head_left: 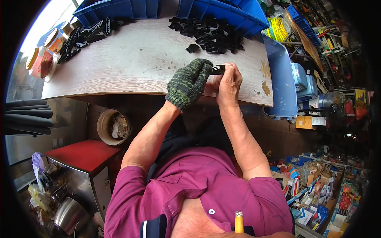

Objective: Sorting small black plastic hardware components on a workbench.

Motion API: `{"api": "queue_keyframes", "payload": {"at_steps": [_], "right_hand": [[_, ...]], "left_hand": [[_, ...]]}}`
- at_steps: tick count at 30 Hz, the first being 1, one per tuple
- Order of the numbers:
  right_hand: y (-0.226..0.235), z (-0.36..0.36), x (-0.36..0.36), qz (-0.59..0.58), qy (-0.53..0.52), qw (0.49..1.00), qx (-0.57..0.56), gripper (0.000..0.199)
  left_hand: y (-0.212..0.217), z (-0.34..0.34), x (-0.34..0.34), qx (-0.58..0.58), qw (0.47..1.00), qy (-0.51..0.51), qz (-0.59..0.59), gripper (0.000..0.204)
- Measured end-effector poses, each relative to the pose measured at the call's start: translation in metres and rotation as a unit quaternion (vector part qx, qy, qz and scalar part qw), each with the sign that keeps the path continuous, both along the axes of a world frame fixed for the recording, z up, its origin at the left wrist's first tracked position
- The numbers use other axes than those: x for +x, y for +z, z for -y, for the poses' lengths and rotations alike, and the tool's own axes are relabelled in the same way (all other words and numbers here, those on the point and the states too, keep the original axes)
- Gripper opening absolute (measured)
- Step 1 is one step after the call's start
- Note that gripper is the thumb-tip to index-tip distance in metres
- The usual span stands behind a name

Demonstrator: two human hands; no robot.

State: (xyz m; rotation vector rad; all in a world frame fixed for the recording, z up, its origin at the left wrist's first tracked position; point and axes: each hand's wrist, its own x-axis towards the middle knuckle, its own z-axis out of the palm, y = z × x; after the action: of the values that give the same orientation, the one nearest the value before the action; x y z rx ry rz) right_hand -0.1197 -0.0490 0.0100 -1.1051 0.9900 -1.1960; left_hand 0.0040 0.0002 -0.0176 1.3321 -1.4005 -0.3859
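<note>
small black plastic part (217, 70): being held over the near edge of the wooden worktop (131, 63), pinched between both hands. left hand (189, 81), wearing a dark green knit glove, is closing its fingers on the part's left end; bare right hand (229, 81) is gripping its right end. heap of black parts (210, 35) is lying beyond the held part; blue bins (222, 12) are standing behind the heap.

Head cam, fisheye, looking down, close over wooden tabletop (131, 63)
</note>
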Motion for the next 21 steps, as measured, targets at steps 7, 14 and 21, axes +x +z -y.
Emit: {"api": "queue_keyframes", "payload": {"at_steps": [7,14,21], "right_hand": [[-0.01,0.003,-0.003,0.009,0.0,1.0,-0.016,0.027],[-0.013,0.003,-0.003,-0.019,-0.06,0.998,-0.015,0.025],[-0.011,-0.002,-0.009,0.001,-0.036,0.999,-0.02,0.024]], "left_hand": [[0.008,-0.001,-0.005,0.063,0.998,-0.013,-0.024,0.024],[0.004,0.005,-0.035,0.036,0.992,0.074,-0.095,0.026],[-0.012,0.007,-0.028,0.04,0.997,0.059,0.02,0.026]]}}
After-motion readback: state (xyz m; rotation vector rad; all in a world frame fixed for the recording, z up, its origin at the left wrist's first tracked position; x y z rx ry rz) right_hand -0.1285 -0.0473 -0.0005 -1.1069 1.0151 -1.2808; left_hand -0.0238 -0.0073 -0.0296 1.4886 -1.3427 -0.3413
